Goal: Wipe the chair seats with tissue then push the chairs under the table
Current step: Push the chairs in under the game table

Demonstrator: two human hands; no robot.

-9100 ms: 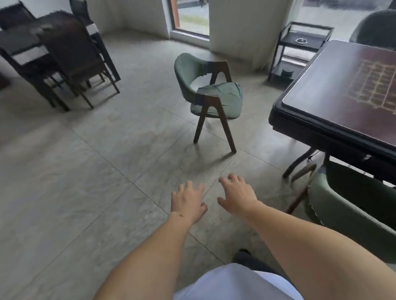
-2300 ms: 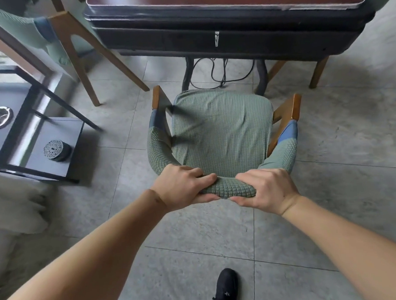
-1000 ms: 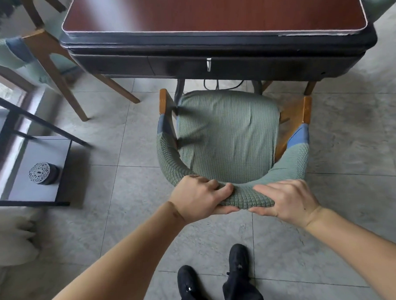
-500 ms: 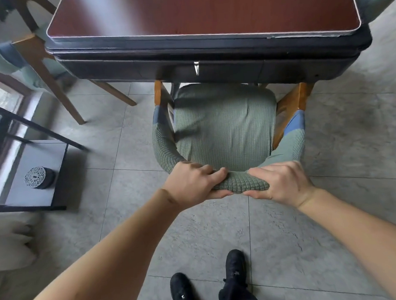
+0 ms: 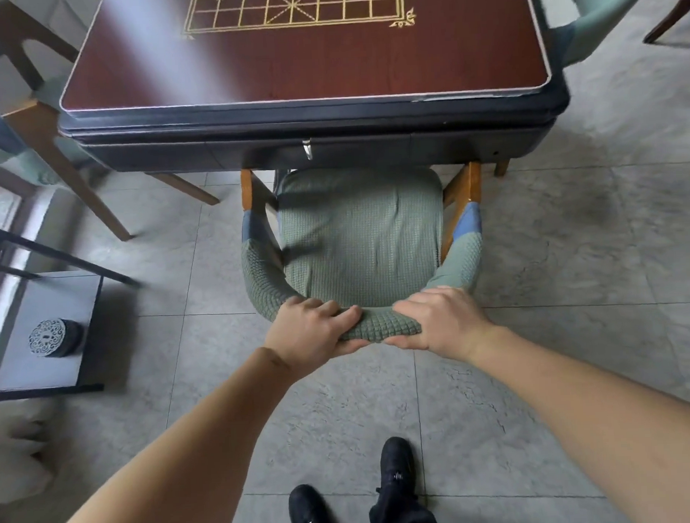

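While the grey tiled floor (image 5: 572, 251) fills most of what I see, the dark red worktop (image 5: 307, 65) spreads across the far side, with a gold line grid printed on its top and a thick black edge below. A small metal pull (image 5: 308, 149) hangs at the middle of that near edge.

Just near of it stands the green chair (image 5: 360, 237) I am holding. Its seat is covered in textured green fabric, and the far edge of the seat sits right under the black edge of the worktop, while the curved backrest and most of the seat are out on my side. The orange wooden posts show at either side of the seat.

To the left, another chair (image 5: 34, 148) with wooden legs stands at the left side of the worktop, and a third green chair (image 5: 593, 9) shows at the far right corner. A low black shelf (image 5: 42, 334) sits at the left, carrying a round patterned disc (image 5: 48, 338).

My left hand (image 5: 311, 334) has its grip wrapped around the backrest top, fingers over the far side, thumb under. My right hand (image 5: 441, 320) is clamped on the same rail just beside it, a short stretch of fabric between them. My black shoes (image 5: 385, 500) stand near, below.
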